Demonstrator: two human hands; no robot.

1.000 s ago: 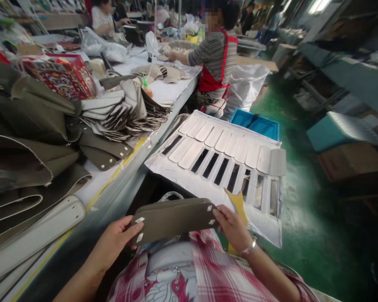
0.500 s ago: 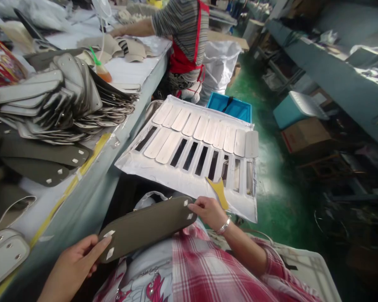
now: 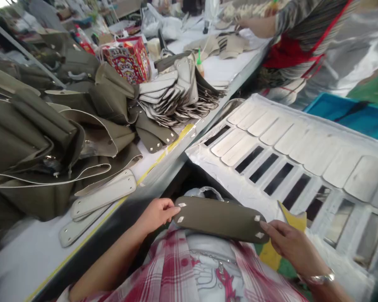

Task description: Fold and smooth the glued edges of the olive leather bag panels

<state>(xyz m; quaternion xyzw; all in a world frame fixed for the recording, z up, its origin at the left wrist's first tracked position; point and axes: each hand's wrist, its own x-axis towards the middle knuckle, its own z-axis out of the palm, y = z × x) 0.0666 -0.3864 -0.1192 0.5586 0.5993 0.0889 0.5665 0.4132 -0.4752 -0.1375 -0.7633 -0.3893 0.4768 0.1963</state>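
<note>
Both ends of olive panel (image 3: 219, 218) pinched, bottom centre: left hand (image 3: 154, 214) on one, right hand (image 3: 290, 245) on other. White bench (image 3: 34, 256) upper left piled with leather pieces (image 3: 34, 138); slotted board (image 3: 233, 184) right, green floor (image 3: 374, 86) beyond.

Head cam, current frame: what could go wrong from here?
1. The left hand and right hand pinch the olive panel only at its ends, above the lap; it might slip or sag.
2. The yellow card sits just behind the right hand, against the slotted white board; it may drop.
3. Pale strips lie close to the edge of the table; an elbow could knock them off.
</note>
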